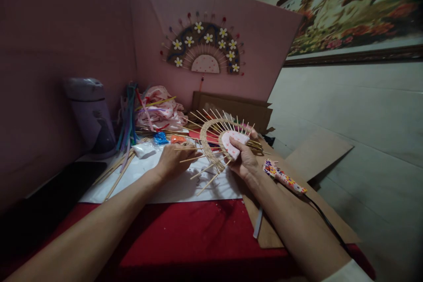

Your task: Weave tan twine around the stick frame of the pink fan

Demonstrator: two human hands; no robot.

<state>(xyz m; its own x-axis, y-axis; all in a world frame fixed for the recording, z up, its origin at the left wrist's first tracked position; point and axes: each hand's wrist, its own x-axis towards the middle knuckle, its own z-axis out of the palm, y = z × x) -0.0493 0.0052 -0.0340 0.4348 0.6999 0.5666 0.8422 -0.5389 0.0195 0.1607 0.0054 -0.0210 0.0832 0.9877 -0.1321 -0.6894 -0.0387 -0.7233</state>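
Observation:
A half-made fan [207, 140] of thin wooden sticks, with twine woven across them in an arc, is held up over the table. Its base is a pale pink spotted half-circle [231, 142]. My right hand [246, 161] is closed on that base, thumb across its front and the other fingers behind. My left hand [178, 159] is at the fan's left side, its fingers curled together by the lower stick ends. What it pinches, if anything, is hidden. The sticks spread out past the twine band, and their tips are bare.
A finished fan with white flowers [208, 38] hangs on the pink panel. A lilac bottle [90, 116], pipe cleaners [129, 116] and bunched pink fabric [161, 108] stand behind. Blue [161, 138] and orange packets [178, 139] lie by my left hand. A flowered glue gun [284, 178] rests on cardboard, right.

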